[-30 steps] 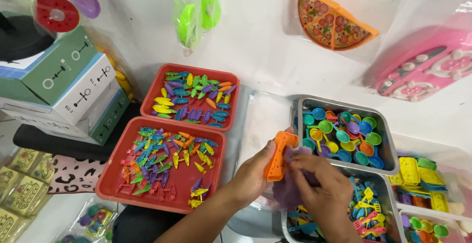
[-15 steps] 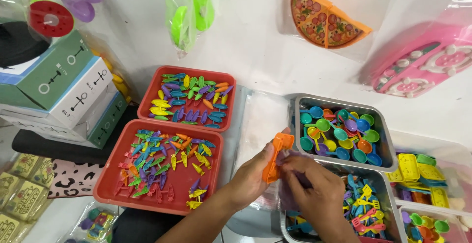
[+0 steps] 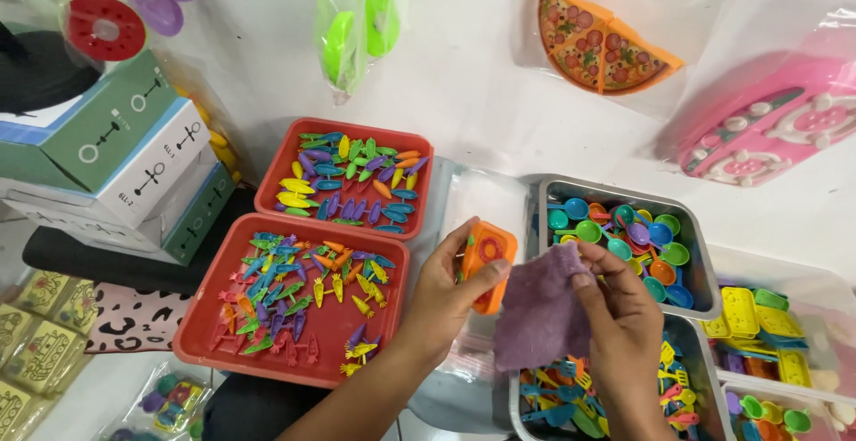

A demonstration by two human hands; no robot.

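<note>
Since half a second ago I have turned the orange toy so its flat face looks up at me, and the purple cloth has come off it and now hangs from my other hand. My left hand clenches the toy by its edges, thumb on the near side and fingers behind. My right hand pinches the top corner of the cloth, which droops just to the right of the toy and brushes its edge.

Directly below my grip lies a clear plastic bag, flat on the table. Left of my left hand, close by, sits a red tray of little carrots, and beyond that a second red tray of small leaf-shaped pieces. Just past my right hand is a metal tray of coloured spoons; under the cloth another metal tray holds tiny forks and spatulas.

My hold on the toy looks light and on the rim only, so I judge it could slip and drop among the carrots. The dangling cloth could also sweep into the forks and snag some.
</note>
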